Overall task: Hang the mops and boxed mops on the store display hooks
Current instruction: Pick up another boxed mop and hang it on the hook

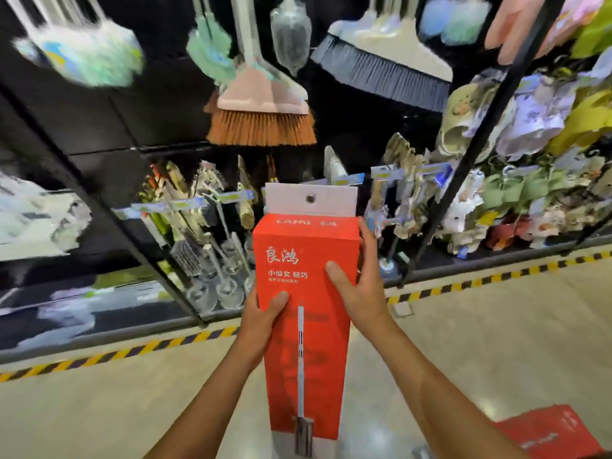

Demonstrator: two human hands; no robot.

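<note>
Red cardboard fills your grip. Your left hand (261,321) clamps the near-left edge of the boxed mop (303,342), thumb pressed flat on the front face and fingers curled out of sight behind. Your right hand (359,288) clamps the opposite edge a little higher, thumb on the front and fingertips wrapped round the side. The box stands upright between both hands, long and narrow, held up off the floor (116,419) in front of the rack.

Its front is smooth and glossy, printed with white characters and a picture of a slim mop handle. A white card tab (334,198) rises from its top, pierced by a small metal eyelet (310,198). The tab sits level with a row of display hooks (185,205) tipped with blue-and-yellow price strips; whether it touches one cannot be told.

Below those hooks hang clear, bristly brushes (228,273). Higher up hang a broom with stiff orange bristles (261,127) and a pink head, a wider broom with grey bristles (381,72), and fluffy pastel dusters (89,58), blurred. Soft plush goods (530,127) crowd the rack to the right.

Yellow-and-black hazard tape (159,346) runs along the pale, shiny floor at the rack's foot. A second red box (549,432) lies on the floor near your right forearm.
</note>
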